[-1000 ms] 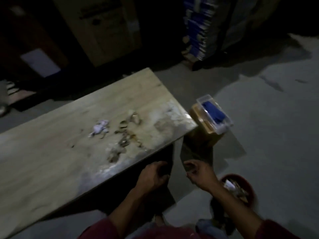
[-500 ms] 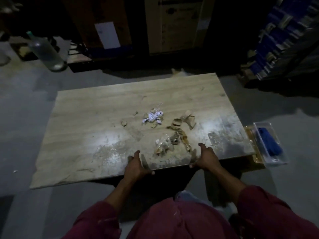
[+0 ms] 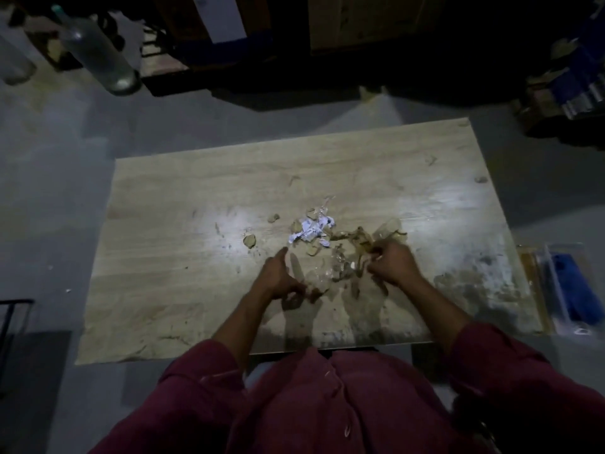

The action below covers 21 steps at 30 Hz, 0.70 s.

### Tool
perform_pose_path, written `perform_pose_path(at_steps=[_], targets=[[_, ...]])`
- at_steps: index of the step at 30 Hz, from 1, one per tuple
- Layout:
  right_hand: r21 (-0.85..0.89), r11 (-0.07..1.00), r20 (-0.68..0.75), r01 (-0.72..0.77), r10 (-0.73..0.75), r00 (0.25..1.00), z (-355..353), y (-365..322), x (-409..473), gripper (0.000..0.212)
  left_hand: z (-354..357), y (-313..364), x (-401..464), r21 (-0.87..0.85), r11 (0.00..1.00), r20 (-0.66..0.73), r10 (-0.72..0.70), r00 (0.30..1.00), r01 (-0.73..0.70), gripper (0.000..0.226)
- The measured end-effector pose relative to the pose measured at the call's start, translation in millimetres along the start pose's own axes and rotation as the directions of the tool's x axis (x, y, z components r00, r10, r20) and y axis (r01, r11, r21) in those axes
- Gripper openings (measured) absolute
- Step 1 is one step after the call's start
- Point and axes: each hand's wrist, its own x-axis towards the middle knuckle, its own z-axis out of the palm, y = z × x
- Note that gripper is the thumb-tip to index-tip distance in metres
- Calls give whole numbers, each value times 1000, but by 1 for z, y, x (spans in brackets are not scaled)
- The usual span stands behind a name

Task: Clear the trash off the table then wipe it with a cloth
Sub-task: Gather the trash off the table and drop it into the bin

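Dim view from above onto a pale wood-grain rectangular desk [image 3: 183, 204], with two forearms in dark red sleeves [image 3: 196, 378] reaching forward over its near edge. Left hand [image 3: 278, 276] low on the desktop, thumb raised and pointing away, fingers curled inward at the near side of the litter; whether anything is pinched between them cannot be told in the gloom. Right hand [image 3: 393, 262] knuckles up, fingers curled down into brownish peel-like scraps [image 3: 357, 239] at the right of the pile, apparently gripping some of them, though blur hides the fingertips.

Trash gathered near the middle of the desk, just ahead of both hands: one crumpled white paper scrap with dark print [image 3: 311, 229], several crinkled clear plastic wrapper pieces [image 3: 337, 263] between the hands, and a few small round tan bits [image 3: 250, 239] scattered to the left. Exact number of scraps impossible to count. Pale dusty smears on the right part of the desktop.

Off the desk's right edge, one clear plastic box holding a blue cloth-like item [image 3: 573, 290], partly cut off by the picture's edge. On the grey floor beyond the far left corner, one clear glass bottle [image 3: 98, 54], tilted by the lens. Background dark and unreadable.
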Motion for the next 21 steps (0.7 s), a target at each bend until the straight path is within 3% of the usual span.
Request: perform_pose_path(at_steps=[2, 4, 7, 9, 13, 16, 21], targets=[[22, 995, -107, -94, 96, 990, -29, 5, 21, 29, -34, -7, 11, -15, 1000, -43, -28, 999, 27, 135], [44, 985, -166, -164, 169, 971, -49, 11, 41, 31, -67, -19, 25, 48, 999, -127, -18, 992, 24, 142], [9, 972, -112, -236, 236, 965, -50, 18, 67, 50, -101, -35, 46, 155, 981, -129, -100, 987, 120, 152], [-20, 973, -77, -230, 228, 971, -42, 12, 75, 48, -112, -39, 60, 192, 966, -112, -153, 982, 172, 155], [-82, 995, -56, -61, 56, 997, -23, -28, 97, 45, -107, -24, 82, 206, 977, -109, -29, 994, 51, 151], [-129, 985, 48, 112, -106, 993, -4, -63, 113, 54, -89, 9, 80, 224, 972, -33, 86, 996, -77, 147], [-202, 887, 333, 416, -337, 880, 24, -94, 120, 68, -68, 32, 71, 352, 911, 190, 157, 969, -216, 158]])
